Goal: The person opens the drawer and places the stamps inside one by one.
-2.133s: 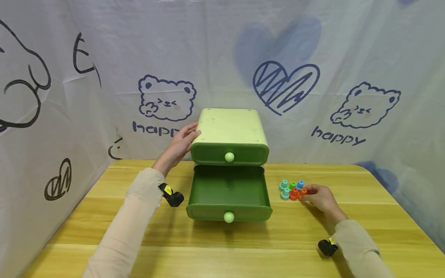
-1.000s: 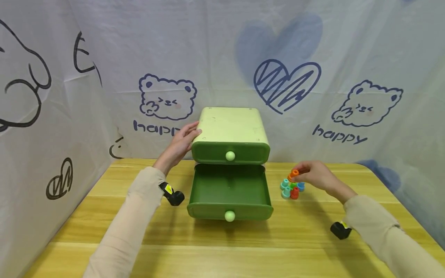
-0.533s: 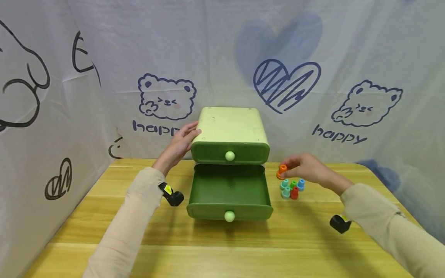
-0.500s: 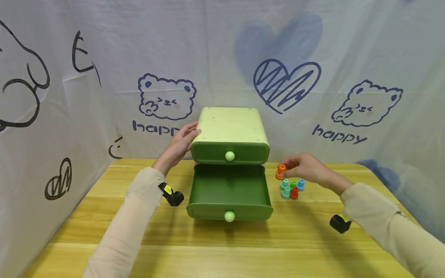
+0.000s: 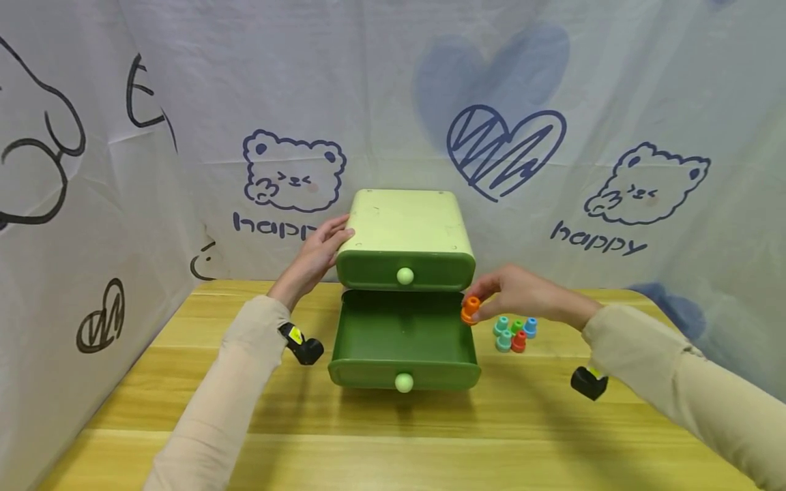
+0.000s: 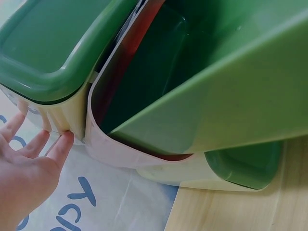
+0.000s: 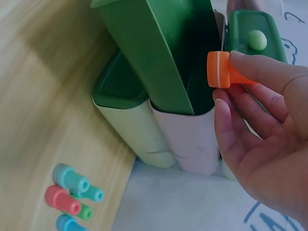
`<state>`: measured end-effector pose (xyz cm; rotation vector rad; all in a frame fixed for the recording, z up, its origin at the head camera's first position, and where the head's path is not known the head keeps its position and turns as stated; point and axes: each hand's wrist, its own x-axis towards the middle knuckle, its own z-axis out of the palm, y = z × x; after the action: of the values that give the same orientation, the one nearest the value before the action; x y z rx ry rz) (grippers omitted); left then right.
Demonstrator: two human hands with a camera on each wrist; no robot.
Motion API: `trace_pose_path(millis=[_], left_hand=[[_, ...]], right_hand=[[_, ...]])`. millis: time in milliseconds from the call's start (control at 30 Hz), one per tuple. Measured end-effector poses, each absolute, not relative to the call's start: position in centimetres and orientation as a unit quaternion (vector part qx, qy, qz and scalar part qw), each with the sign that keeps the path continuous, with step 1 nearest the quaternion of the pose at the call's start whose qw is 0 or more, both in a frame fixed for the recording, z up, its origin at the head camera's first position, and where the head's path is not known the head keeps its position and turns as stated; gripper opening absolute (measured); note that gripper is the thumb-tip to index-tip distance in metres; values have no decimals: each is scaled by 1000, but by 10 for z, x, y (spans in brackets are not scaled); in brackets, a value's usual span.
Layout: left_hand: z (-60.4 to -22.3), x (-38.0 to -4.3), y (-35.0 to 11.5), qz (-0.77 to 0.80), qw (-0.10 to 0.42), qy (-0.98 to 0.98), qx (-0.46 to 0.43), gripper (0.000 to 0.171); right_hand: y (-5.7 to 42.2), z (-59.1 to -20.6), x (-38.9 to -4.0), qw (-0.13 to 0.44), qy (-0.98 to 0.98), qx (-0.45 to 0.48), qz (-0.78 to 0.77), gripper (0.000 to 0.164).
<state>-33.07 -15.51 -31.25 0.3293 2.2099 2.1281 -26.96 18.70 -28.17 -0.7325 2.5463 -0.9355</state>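
Observation:
A small drawer cabinet [image 5: 405, 221] with a pale yellow-green top stands mid-table. Its top drawer [image 5: 368, 273] is closed, while the green middle drawer [image 5: 368, 374] is pulled out with nothing in it. Fingers of my left hand [image 5: 312, 260] rest nearly straight against the cabinet's left side, as the left wrist view also shows. My right hand [image 5: 528, 294] pinches an orange toy peg [image 5: 471, 311] between thumb and fingers, at the right rim of the pulled-out drawer. In the right wrist view the peg's wide base [image 7: 219, 70] faces the drawer.
Several similar pegs, such as a red peg [image 5: 518, 342] and a blue peg [image 5: 531, 327], stand clustered on the wooden table [image 5: 552, 409] right of the cabinet. A closed lower drawer [image 7: 120, 84] shows in the right wrist view. A white printed cloth [image 5: 393, 102] hangs behind.
My right hand has lifted the orange peg from the cluster and carried it left to the drawer's right rim. My left hand stays against the cabinet.

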Motion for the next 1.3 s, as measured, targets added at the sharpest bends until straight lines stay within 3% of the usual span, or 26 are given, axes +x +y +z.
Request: trace_pose_path(millis=[500, 1300], left_hand=[[-315, -331, -158, 695, 20, 711, 106, 58], [-315, -333, -157, 691, 24, 714, 105, 59]], right_hand=[[140, -291, -276, 237, 858, -334, -311, 21], [90, -314, -293, 252, 844, -366, -299, 19]])
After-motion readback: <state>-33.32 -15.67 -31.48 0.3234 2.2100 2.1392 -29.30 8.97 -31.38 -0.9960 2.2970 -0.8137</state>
